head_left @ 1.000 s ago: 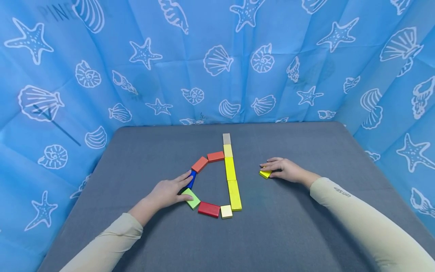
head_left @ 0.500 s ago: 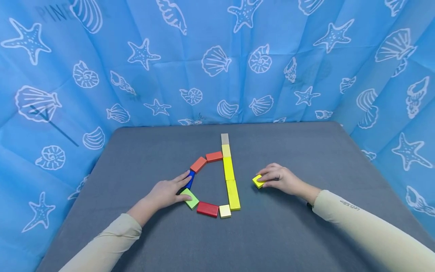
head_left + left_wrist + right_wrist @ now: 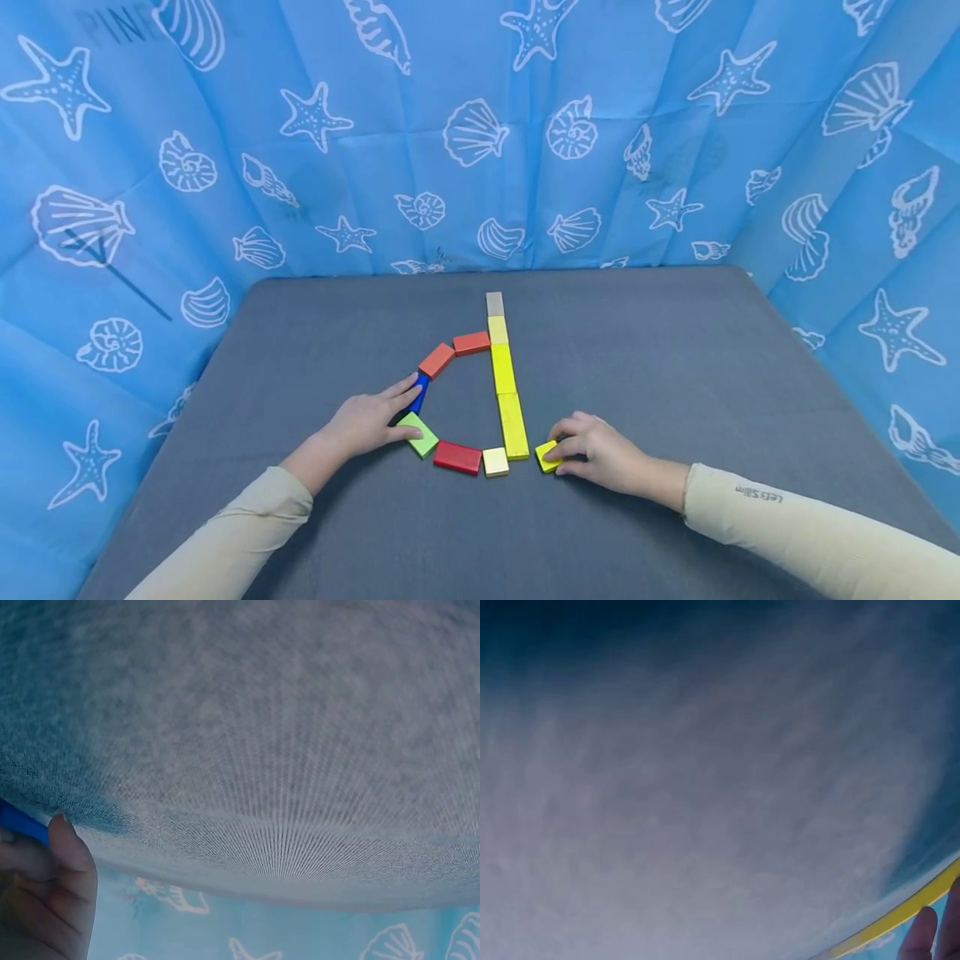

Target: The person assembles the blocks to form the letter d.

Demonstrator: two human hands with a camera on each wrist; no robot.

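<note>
Between the thumb and fingers of my right hand (image 3: 603,454) a small yellow block (image 3: 546,457) is pinched, just right of the lower end of a straight row. Two long yellow blocks (image 3: 513,425), a pale yellow block (image 3: 498,330) and a grey block (image 3: 493,303) form that row. My left hand (image 3: 360,427) lies with fingertips on the blue block (image 3: 421,393) and thumb on the green block (image 3: 422,440). In the left wrist view, fingers (image 3: 71,851) show beside a blue edge. A yellow strip (image 3: 896,918) appears beside fingertips in the right wrist view.
Orange blocks (image 3: 437,361), a red block (image 3: 457,457) and a cream block (image 3: 495,462) continue the curve left of the row. All lie on a grey cloth-covered table (image 3: 637,333). A blue curtain (image 3: 420,167) with shell prints surrounds its far edges.
My right hand has carried the small yellow block toward me and left, from beside the row's middle to near its lower end. The left hand stays on the blue and green blocks.
</note>
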